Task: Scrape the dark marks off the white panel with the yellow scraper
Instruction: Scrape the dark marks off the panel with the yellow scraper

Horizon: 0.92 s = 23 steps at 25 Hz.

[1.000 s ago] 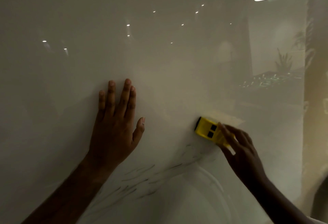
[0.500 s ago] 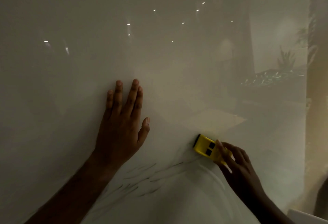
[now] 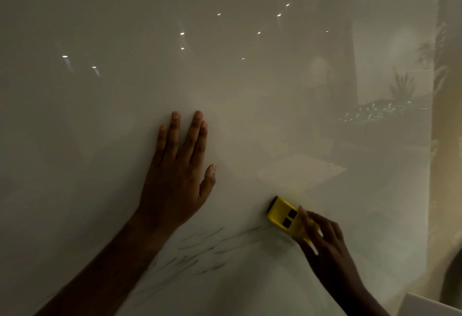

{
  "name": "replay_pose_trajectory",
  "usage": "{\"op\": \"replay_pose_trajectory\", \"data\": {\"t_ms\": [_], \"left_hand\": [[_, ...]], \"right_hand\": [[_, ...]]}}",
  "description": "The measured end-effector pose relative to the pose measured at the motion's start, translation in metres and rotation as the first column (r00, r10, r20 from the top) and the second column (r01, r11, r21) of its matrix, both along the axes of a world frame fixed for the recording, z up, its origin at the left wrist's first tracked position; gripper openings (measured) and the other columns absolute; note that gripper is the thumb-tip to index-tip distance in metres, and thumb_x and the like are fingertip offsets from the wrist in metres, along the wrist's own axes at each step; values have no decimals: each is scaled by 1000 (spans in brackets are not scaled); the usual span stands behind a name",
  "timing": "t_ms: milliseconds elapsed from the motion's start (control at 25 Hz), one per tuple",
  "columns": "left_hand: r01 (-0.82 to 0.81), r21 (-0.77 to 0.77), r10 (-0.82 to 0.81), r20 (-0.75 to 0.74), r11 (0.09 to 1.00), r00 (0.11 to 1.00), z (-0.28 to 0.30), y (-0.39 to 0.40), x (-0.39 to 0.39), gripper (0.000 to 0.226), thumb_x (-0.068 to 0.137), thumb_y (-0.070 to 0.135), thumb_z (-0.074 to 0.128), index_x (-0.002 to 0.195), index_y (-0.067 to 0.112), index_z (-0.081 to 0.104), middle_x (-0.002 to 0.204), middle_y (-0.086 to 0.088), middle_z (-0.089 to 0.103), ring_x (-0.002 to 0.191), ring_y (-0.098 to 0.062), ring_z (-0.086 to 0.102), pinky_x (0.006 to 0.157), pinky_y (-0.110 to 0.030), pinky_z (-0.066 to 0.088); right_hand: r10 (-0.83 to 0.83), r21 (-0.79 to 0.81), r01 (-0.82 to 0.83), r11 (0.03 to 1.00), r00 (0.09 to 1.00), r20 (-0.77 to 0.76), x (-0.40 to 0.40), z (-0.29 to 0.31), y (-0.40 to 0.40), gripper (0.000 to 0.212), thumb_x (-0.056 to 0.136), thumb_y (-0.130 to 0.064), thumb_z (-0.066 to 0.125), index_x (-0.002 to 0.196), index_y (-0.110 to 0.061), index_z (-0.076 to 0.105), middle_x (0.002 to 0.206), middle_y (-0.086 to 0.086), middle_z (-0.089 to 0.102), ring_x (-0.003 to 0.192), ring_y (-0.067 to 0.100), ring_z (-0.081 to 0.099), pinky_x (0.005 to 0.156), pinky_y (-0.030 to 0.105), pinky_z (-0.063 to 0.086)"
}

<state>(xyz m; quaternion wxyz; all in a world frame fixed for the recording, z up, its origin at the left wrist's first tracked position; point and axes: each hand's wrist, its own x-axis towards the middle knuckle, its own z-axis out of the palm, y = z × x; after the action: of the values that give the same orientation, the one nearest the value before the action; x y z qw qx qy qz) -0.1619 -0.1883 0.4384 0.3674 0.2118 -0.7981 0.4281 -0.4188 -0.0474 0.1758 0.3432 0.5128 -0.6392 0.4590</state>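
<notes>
A glossy white panel point(image 3: 105, 120) fills the view. Dark streaky marks point(image 3: 200, 248) run across its lower middle. My left hand point(image 3: 177, 173) lies flat on the panel above the marks, fingers spread and pointing up, holding nothing. My right hand point(image 3: 325, 243) grips the yellow scraper point(image 3: 285, 214) by its rear end. The scraper's dark front edge rests on the panel just right of the marks, pointing up and left. Two dark square slots show on its top.
The panel's right edge point(image 3: 431, 165) runs down the right side, with a beige wall beyond it. A white corner of some object point(image 3: 430, 305) shows at the bottom right. Ceiling lights and a plant are mirrored in the panel.
My right hand has drawn the scraper down the panel to the right end of the dark marks. My left hand stays flat on the panel.
</notes>
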Motion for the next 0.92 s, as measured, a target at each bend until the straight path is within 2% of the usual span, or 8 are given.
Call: {"op": "replay_pose_trajectory", "data": {"t_ms": [120, 240, 320, 400, 480, 600, 760, 920], "left_hand": [[4, -1, -4, 3, 1000, 1000, 1, -1, 2, 80, 107, 45, 35, 170, 2, 12, 181, -15, 7, 166, -47, 3, 136, -58, 5], [11, -1, -11, 8, 1000, 1000, 0, -1, 2, 80, 106, 45, 36, 170, 2, 13, 181, -15, 6, 166, -46, 3, 136, -58, 7], [12, -7, -12, 7, 1000, 1000, 1, -1, 2, 80, 107, 45, 36, 170, 2, 13, 181, -15, 7, 166, -46, 3, 136, -58, 7], [19, -9, -19, 8, 1000, 1000, 1, -3, 3, 80, 107, 44, 36, 170, 3, 12, 181, -15, 6, 166, -45, 2, 136, -57, 7], [29, -7, -29, 14, 1000, 999, 2, -3, 4, 80, 107, 44, 37, 170, 3, 13, 181, -14, 7, 166, -44, 3, 136, -56, 8], [39, -15, -39, 24, 999, 999, 3, -3, 8, 78, 107, 45, 37, 170, 4, 15, 181, -13, 9, 166, -44, 4, 136, -55, 7], [-1, -21, 1, -4, 1000, 1000, 2, -4, 22, 80, 107, 45, 37, 171, 4, 13, 181, -13, 7, 166, -43, 1, 136, -54, 1], [-41, -36, 39, -42, 999, 998, 4, -10, 40, 82, 106, 45, 38, 171, 3, 10, 181, -15, 5, 167, -39, 1, 136, -52, -3]], "right_hand": [[-59, -6, 60, 998, 994, 91, -17, 2, 7, 62, 107, -43, 50, 161, -15, 37, 135, 15, 57, 113, 35, 52, 90, 51, 60], [-128, -40, 138, 990, 975, 181, -30, 51, -2, 73, 100, -32, 63, 164, -13, 34, 139, 13, 49, 114, 37, 48, 89, 52, 55], [-115, -65, 123, 990, 987, 112, -15, 69, -14, 73, 100, -28, 65, 164, -12, 35, 139, 12, 50, 114, 36, 48, 94, 47, 51], [-57, -54, 54, 997, 997, -56, 10, 52, -19, 69, 104, -24, 66, 163, -10, 35, 140, 12, 52, 115, 34, 51, 98, 43, 49], [1, 4, 0, 1000, 984, -177, 23, 21, -11, 73, 99, -25, 64, 164, -15, 34, 140, 12, 56, 112, 30, 55, 93, 44, 57], [-3, 1, 3, 1000, 995, -100, 17, 14, -3, 70, 99, -30, 63, 163, -19, 35, 133, 11, 57, 107, 30, 54, 84, 47, 62], [-38, -61, 46, 997, 992, 118, 15, 65, -19, 90, 89, -18, 82, 165, -17, 33, 133, 11, 49, 111, 35, 50, 88, 47, 54], [80, -23, -82, 996, 993, -81, 45, 42, -27, 70, 100, -30, 68, 162, -14, 39, 136, 8, 57, 108, 31, 58, 98, 36, 46]]}}
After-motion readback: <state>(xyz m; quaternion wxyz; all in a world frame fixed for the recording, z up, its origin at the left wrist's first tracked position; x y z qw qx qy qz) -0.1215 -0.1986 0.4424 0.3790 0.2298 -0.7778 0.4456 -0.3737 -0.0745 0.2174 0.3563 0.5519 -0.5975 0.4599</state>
